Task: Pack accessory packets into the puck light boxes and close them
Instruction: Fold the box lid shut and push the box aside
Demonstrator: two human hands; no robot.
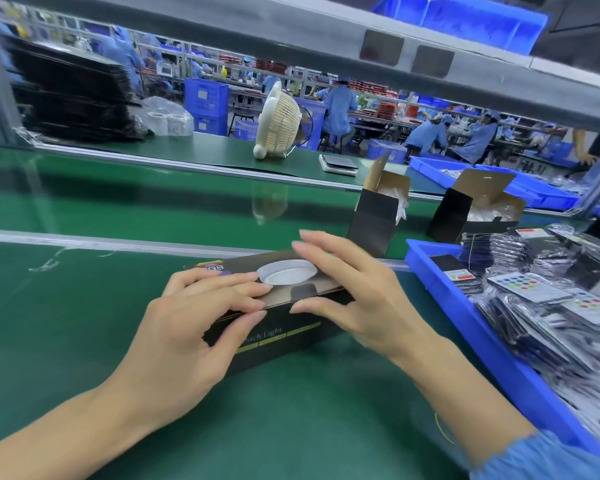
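A long black puck light box lies on the green table in front of me, a white puck light picture on its top face. My left hand lies over its left part, fingers straight on the top flap, thumb against the front edge. My right hand covers the right part, fingers stretched across the top, thumb pressing the front edge by the tuck tab. Two open black boxes stand behind, plastic showing inside. A blue bin at right holds several bagged remote packets.
A green conveyor belt runs behind the table. Beyond it stand a beige fan, a small scale, a stack of flat black cartons and blue trays. A grey shelf beam passes overhead. Workers sit in the background.
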